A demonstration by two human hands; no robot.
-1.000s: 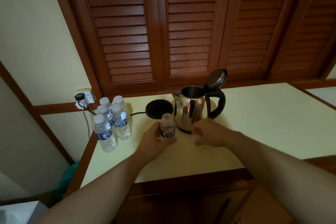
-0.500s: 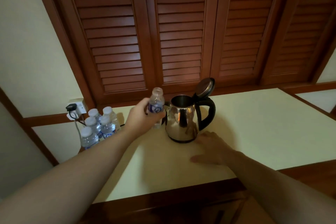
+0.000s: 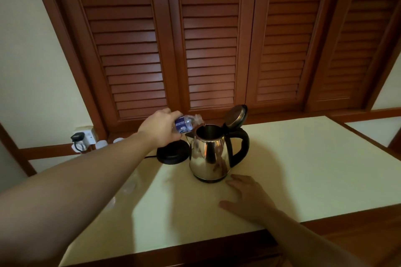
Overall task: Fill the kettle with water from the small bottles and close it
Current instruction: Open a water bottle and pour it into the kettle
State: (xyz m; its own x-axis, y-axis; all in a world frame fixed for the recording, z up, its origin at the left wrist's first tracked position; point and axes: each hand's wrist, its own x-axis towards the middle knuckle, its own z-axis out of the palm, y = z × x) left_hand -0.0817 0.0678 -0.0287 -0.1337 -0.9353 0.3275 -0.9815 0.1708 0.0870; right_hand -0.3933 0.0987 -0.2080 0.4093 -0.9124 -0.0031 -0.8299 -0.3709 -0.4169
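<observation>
A steel kettle (image 3: 208,158) with a black handle stands on the cream table top (image 3: 303,162), its lid (image 3: 235,116) hinged up and open. My left hand (image 3: 160,128) grips a small water bottle (image 3: 186,123) with a blue label, tipped on its side with its mouth over the kettle's open rim. My right hand (image 3: 249,197) lies flat on the table just in front of the kettle, fingers spread, holding nothing. White caps of other small bottles (image 3: 102,143) peek out behind my left forearm, which hides the rest of them.
The kettle's black base (image 3: 172,155) sits left of the kettle, its cord running to a wall socket (image 3: 83,137) with a plug. Brown louvred shutters (image 3: 208,45) rise behind the table. The table's wooden front edge (image 3: 195,247) is close to me.
My left hand has raised the bottle from upright beside the kettle and tipped it over the kettle's opening. My right hand stays flat on the table. The view has tilted.
</observation>
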